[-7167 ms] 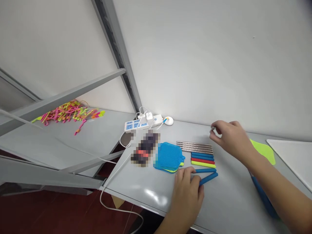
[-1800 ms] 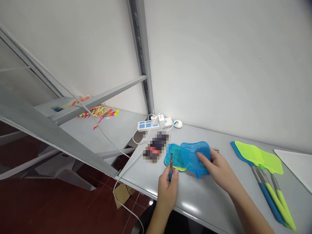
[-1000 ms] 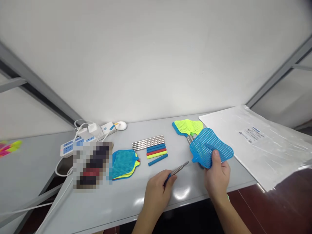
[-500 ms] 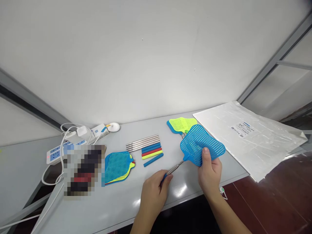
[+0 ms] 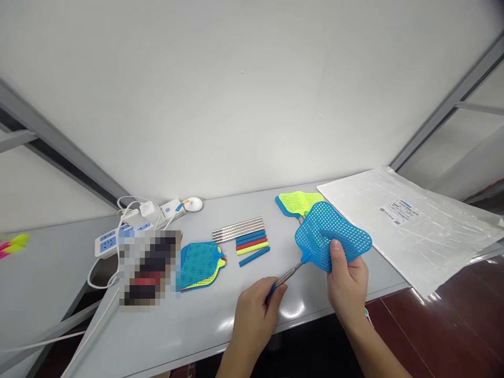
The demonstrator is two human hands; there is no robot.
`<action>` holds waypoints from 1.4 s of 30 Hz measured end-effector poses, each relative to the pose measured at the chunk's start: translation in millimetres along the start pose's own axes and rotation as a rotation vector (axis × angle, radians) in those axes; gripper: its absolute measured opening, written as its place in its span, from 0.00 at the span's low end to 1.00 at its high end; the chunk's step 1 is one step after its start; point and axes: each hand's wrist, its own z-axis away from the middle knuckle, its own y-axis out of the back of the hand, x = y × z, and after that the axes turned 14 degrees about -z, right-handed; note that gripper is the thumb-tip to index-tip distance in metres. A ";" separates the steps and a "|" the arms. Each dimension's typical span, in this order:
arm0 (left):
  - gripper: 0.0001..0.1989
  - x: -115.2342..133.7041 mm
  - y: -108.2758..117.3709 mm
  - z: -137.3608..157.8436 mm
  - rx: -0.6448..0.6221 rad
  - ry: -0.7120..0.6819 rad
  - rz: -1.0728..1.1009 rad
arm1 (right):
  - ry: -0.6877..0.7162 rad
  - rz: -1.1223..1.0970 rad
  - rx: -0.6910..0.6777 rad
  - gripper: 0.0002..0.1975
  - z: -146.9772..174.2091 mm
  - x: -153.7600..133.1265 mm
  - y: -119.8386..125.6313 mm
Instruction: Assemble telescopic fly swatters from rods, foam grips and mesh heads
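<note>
A blue fly swatter (image 5: pixel 321 233) is held in both hands above the table's front. My left hand (image 5: pixel 258 307) is closed round its blue grip, from which a metal rod runs up to the perforated head. My right hand (image 5: pixel 348 275) pinches that head at its lower right, thumb on top. Left of the hands lie several blue, red and yellow grip tubes (image 5: pixel 252 245). Behind them is a row of metal rods (image 5: pixel 237 229). Farther left sits a stack of loose swatter heads (image 5: pixel 200 263), blue on top. Yellow and blue swatters (image 5: pixel 301 202) lie behind the held one.
White plastic packaging with a label (image 5: pixel 413 220) covers the right of the grey table (image 5: pixel 157 336). At the left stand a power strip (image 5: pixel 108 244) with cables, a round white device (image 5: pixel 192 204) and a pixelated item (image 5: pixel 149 270). A wall rises behind.
The camera view has swung slightly left, so everything sits farther right. Both hands keep the same hold on the swatter, with little visible movement against the table.
</note>
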 end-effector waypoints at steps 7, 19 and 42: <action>0.17 16.4 28.5 15.3 -0.092 0.054 0.020 | -0.129 -0.070 -0.133 0.15 4.6 -8.3 5.0; 0.24 27.9 50.0 31.8 -0.625 0.310 0.797 | -0.448 -0.158 -0.365 0.13 11.9 -24.9 -2.4; 0.24 29.1 74.5 49.6 -0.577 0.221 0.782 | -0.470 0.111 -0.570 0.15 35.5 -21.5 -0.8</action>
